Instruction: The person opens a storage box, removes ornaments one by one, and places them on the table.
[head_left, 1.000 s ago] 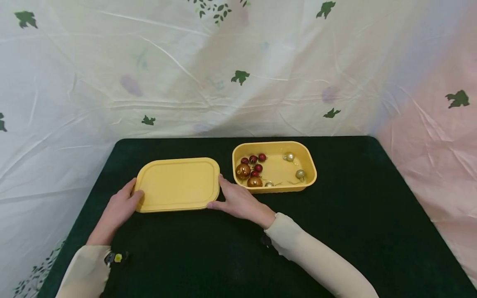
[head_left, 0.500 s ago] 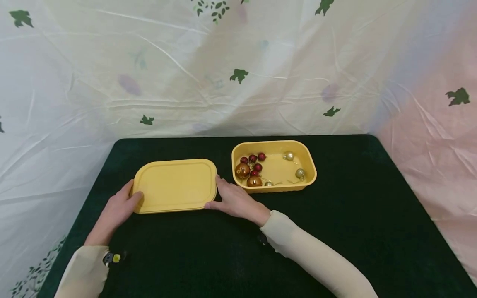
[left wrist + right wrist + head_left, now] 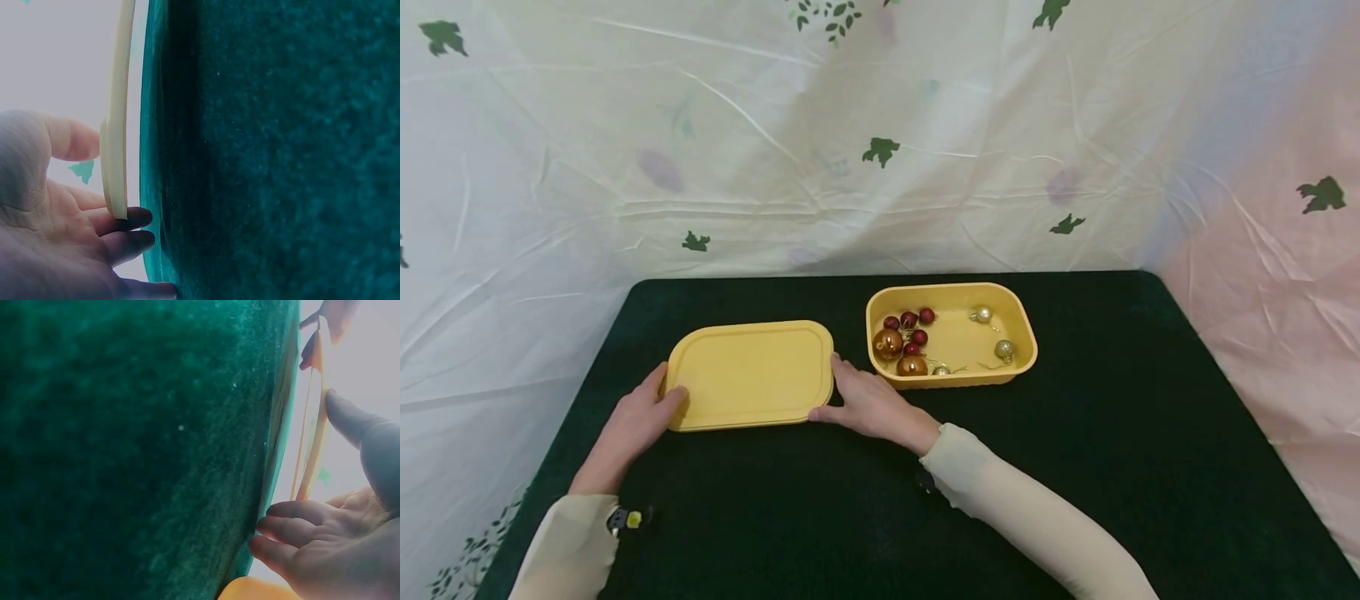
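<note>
A yellow rectangular lid [image 3: 751,373] with rounded corners lies flat at the left of the table, between both hands. My left hand [image 3: 634,423] pinches its left end, thumb on top. In the left wrist view the fingers reach under the lid [image 3: 117,144], which sits slightly above the cloth. My right hand [image 3: 880,407] holds the right end, thumb at the near corner and fingers along the side. In the right wrist view its thumb touches the lid [image 3: 317,434], with the fingers by the lower end.
A yellow box [image 3: 955,337] without a cover stands right of the lid, close to my right hand. Inside are several dark red baubles [image 3: 927,316], two copper ones [image 3: 888,343] and a few pale gold ones [image 3: 1003,351]. Dark green cloth [image 3: 880,517] covers the table; a patterned curtain hangs behind.
Both hands and the lid have shifted slightly left, and the lid has come a touch lower and nearer. The box and its baubles stay put.
</note>
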A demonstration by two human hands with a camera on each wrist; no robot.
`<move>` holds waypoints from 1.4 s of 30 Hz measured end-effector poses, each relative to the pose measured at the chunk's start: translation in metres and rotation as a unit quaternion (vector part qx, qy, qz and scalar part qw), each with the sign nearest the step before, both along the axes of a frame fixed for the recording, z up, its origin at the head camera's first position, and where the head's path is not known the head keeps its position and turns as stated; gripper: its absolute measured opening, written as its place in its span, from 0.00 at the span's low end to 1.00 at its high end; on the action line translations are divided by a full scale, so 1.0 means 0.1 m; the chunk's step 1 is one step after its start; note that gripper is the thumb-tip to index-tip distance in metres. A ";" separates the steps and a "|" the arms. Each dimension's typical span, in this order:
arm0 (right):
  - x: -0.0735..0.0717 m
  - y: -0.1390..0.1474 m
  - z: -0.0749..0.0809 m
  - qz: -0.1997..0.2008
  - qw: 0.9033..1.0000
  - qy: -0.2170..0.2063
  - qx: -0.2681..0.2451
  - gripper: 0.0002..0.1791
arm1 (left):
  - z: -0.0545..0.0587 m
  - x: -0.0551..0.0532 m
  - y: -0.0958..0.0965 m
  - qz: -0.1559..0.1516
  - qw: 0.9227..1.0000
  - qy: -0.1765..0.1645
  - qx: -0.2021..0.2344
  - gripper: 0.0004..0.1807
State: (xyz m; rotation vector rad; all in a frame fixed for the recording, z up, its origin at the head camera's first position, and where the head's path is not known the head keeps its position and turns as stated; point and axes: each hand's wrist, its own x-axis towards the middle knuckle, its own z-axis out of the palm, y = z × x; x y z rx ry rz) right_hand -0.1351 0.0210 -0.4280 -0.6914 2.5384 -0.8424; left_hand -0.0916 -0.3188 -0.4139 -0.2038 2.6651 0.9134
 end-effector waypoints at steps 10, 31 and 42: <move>0.01 -0.04 -0.03 0.002 1.000 0.004 0.028 0.56 | -0.03 0.00 -0.03 -0.003 1.000 -0.020 -0.006 0.46; 0.07 -0.06 0.00 0.032 0.996 0.064 0.062 0.44 | -0.03 0.00 0.00 -0.052 0.997 0.018 -0.049 0.43; 0.26 0.12 0.21 0.034 0.995 0.085 -0.047 0.34 | 0.12 0.07 0.37 -0.014 0.989 0.149 -0.016 0.34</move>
